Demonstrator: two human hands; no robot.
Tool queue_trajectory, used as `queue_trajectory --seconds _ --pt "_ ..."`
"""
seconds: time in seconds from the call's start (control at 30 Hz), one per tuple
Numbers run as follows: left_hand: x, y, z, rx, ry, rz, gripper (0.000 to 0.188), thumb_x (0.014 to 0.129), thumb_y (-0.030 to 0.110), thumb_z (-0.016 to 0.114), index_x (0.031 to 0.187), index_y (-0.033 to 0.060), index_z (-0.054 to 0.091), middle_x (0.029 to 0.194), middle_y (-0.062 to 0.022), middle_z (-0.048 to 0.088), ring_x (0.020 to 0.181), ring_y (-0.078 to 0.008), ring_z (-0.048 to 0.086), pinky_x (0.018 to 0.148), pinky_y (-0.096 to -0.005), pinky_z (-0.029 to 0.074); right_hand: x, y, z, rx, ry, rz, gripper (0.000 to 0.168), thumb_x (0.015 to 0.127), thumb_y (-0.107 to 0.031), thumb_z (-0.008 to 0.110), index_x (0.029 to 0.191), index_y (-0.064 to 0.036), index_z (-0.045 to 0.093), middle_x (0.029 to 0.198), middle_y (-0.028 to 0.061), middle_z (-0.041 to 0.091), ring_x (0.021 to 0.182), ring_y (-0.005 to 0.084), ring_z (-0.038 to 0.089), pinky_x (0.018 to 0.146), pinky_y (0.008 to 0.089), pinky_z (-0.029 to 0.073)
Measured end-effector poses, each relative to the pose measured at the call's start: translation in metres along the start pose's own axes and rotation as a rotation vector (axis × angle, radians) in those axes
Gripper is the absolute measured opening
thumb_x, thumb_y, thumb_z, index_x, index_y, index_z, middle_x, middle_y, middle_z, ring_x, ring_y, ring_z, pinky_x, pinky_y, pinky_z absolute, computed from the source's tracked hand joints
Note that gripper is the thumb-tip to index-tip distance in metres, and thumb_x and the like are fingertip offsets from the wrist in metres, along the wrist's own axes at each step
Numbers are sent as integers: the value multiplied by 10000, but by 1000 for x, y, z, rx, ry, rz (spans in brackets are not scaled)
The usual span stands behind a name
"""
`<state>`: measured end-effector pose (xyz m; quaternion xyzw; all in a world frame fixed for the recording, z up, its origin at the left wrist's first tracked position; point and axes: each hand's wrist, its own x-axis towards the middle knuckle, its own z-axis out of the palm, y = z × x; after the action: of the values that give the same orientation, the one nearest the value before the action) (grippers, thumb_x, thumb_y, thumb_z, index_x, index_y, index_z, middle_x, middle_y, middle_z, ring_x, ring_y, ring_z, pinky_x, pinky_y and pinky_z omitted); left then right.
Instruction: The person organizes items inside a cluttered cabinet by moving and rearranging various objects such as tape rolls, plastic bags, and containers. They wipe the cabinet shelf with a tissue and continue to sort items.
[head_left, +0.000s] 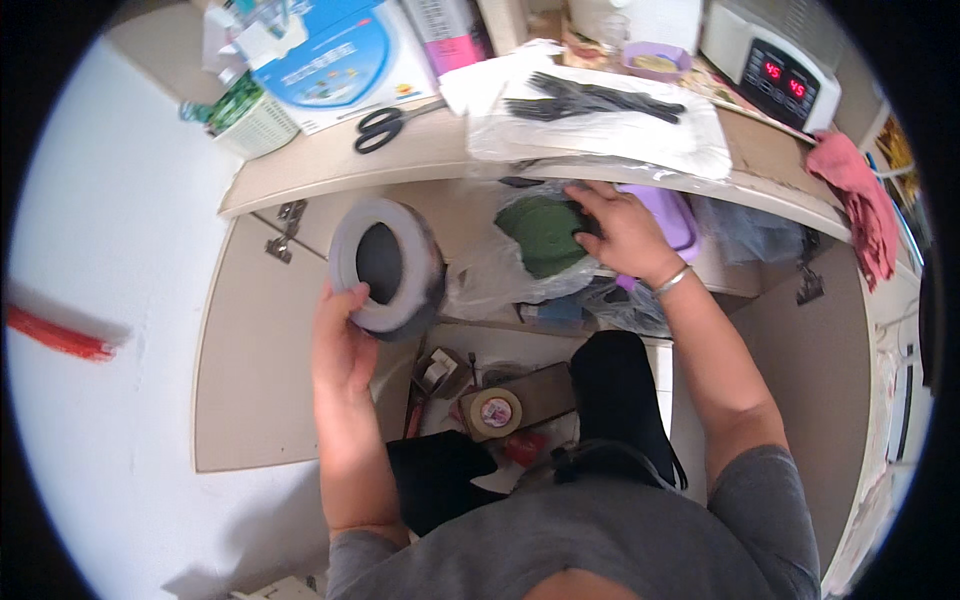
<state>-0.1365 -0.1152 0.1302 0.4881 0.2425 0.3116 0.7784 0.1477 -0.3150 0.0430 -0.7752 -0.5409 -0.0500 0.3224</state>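
My left hand (346, 330) grips a wide round pot-like vessel (420, 300) with a pale rim and dark inside, tilted with its opening towards me. What the vessel is exactly cannot be told. Inside the open cabinet, my right hand (622, 229) touches the right edge of a dark green item (544, 236) in a clear plastic bag (487, 289); the fingertips are partly hidden. Just behind that hand is a purple plastic basin (664, 214). Beneath the bag, further bagged things lie on the cabinet shelf.
Open cabinet doors (262, 360) stand on both sides. On the worktop (322, 165) lie black-handled scissors (379, 129), dark forks (592, 101) on white plastic, a basket (259, 131) and an appliance (780, 75). A tape roll (495, 412) lies low between my knees. A pink cloth (859, 202) hangs at right.
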Motion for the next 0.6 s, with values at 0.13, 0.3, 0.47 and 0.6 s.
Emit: queue_trajectory --seconds 0.13,0.3,0.47,0.6 --pt "-16 -3 49 349 -249 4 433 804 41 597 1220 -23 496 1088 -99 606 1008 -155 570 904 -294 445 0 -3 -4 -16 -22 15 622 715 -93 731 1302 -75 524 1306 156 536 991 340 613 889 401 485" --pt "-28 -2 111 286 -447 -207 436 810 69 619 1219 -19 494 1063 -85 597 967 -132 552 876 -264 426 -7 -4 -10 -62 14 -14 537 776 -154 660 1294 -80 538 1314 147 534 1091 355 584 959 432 437" --pt "-23 -19 157 215 -602 -307 417 815 107 636 1202 13 511 1044 -70 596 954 -134 567 854 -276 450 -25 -56 -31 1603 142 350 458 847 -188 622 1279 -60 541 1242 62 611 1087 204 608 898 304 504" --pt "16 -58 141 80 -486 -536 393 827 150 622 1194 48 527 1041 -82 608 933 -192 615 806 -380 517 -17 8 3 589 45 22 670 712 -245 695 1336 -97 504 1274 101 574 1123 281 576 964 379 450"
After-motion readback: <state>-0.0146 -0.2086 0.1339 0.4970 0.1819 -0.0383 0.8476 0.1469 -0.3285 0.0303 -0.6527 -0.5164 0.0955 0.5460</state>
